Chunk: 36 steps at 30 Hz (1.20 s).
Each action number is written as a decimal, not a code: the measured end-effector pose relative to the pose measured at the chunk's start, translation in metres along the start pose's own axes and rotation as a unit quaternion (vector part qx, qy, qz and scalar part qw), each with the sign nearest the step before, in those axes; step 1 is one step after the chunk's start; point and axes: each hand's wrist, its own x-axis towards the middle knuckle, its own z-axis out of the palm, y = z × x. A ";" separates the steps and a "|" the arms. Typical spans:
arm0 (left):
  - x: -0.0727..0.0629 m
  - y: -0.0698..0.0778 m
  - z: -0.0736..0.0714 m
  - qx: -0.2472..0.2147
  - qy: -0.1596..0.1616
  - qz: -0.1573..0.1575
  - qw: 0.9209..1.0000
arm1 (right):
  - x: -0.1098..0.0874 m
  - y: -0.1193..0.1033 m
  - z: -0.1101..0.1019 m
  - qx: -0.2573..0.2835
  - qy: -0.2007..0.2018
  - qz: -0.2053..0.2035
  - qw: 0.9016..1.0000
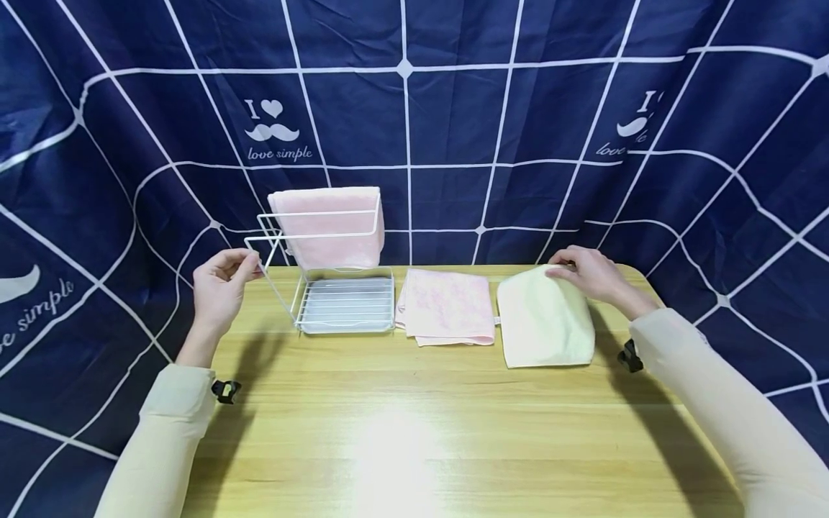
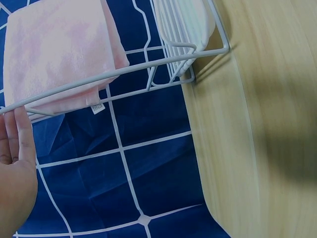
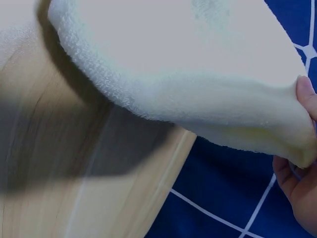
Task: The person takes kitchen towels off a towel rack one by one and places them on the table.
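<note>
At the left, my left hand (image 1: 219, 288) pinches the upright side of a white wire rack (image 1: 324, 236). In the left wrist view its fingers (image 2: 24, 136) meet the rack's wire (image 2: 109, 74). A pink towel (image 1: 324, 252) hangs over the rack's upper bars. My right hand (image 1: 594, 275) grips the far right corner of a pale yellow towel (image 1: 547, 324). That corner is raised, while the near edge lies on the table. In the right wrist view, thumb and fingers hold the fluffy towel (image 3: 173, 59) between them.
A folded pink towel (image 1: 450, 306) lies between the rack and the yellow towel. Under the rack's lower wires sits a light tray (image 1: 346, 306). The wooden table (image 1: 311, 403) ends just behind these things, against a dark blue curtain (image 1: 453, 115) with white lines.
</note>
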 end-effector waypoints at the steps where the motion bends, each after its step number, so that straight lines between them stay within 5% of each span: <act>1: 0.000 0.000 0.000 0.000 0.000 0.001 1.000 | 0.002 0.002 0.001 0.000 -0.003 0.003 1.000; 14: 0.000 -0.001 0.000 0.002 -0.003 0.005 1.000 | 0.017 0.019 0.018 -0.014 -0.070 0.044 0.997; 36: 0.000 -0.002 0.000 0.000 -0.005 0.018 1.000 | 0.028 0.040 0.037 -0.021 -0.098 0.065 0.993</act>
